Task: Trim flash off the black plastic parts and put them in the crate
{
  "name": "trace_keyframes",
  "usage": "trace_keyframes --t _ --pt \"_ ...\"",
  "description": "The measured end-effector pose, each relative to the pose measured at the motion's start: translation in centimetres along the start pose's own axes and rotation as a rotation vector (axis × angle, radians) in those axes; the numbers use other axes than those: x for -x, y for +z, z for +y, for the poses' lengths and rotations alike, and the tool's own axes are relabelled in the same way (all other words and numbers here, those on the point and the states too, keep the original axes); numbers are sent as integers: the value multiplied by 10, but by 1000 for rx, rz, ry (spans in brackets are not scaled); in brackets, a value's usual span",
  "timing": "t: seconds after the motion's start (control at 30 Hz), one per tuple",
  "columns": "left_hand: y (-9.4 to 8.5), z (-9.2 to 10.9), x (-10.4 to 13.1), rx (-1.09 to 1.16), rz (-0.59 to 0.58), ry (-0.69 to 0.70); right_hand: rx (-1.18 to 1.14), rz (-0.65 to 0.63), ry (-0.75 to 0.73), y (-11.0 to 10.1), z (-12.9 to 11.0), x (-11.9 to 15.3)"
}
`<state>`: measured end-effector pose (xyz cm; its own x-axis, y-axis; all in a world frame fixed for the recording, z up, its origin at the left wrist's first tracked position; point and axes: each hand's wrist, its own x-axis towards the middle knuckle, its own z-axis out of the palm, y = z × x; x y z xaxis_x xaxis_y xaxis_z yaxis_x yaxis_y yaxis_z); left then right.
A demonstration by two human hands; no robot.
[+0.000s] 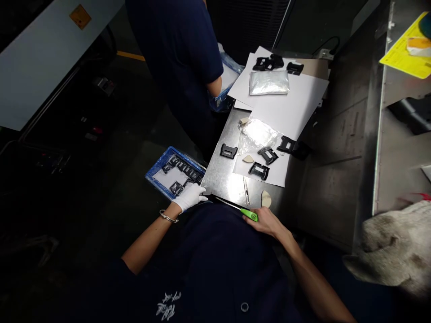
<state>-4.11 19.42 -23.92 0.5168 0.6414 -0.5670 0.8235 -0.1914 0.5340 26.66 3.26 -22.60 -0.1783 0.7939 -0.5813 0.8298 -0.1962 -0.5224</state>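
Note:
My left hand [191, 196], in a white glove, is closed at the near left corner of the metal table [217, 175], beside the blue tray [155, 183]; what its fingers hold is too small and dark to make out. My bare right hand [264, 220] is wrapped round the green handle of a knife [249, 214], whose thin blade points left toward the glove. Black plastic parts in several places include one on bare metal [228, 151] and one on the white paper [259, 171]. A slim metal tool [246, 191] and a beige piece [266, 198] lie near the right hand.
A co-worker in dark clothes [175, 58] stands beyond the table at another blue-lined container [232, 74]. Clear plastic bags [259, 134] and a wrapped packet [269, 83] lie on the white sheets. Metal surfaces [397, 148] with a yellow sheet [409, 49] and a grey cloth [397, 246] are at right.

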Motion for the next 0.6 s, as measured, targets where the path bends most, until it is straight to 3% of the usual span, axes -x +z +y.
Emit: trace_keyframes --t 0.17,0.33,0.5,0.6 --pt "-12 -16 6 353 -163 -17 -50 -63 -24 -6 14 5" --pt "-10 -9 4 600 -153 -71 -98 -68 -44 -6 17 9" --pt "7 20 0 638 -34 -105 -178 25 -46 4 41 6" --pt "16 33 2 573 -47 -118 -211 262 165 4 78 -6"
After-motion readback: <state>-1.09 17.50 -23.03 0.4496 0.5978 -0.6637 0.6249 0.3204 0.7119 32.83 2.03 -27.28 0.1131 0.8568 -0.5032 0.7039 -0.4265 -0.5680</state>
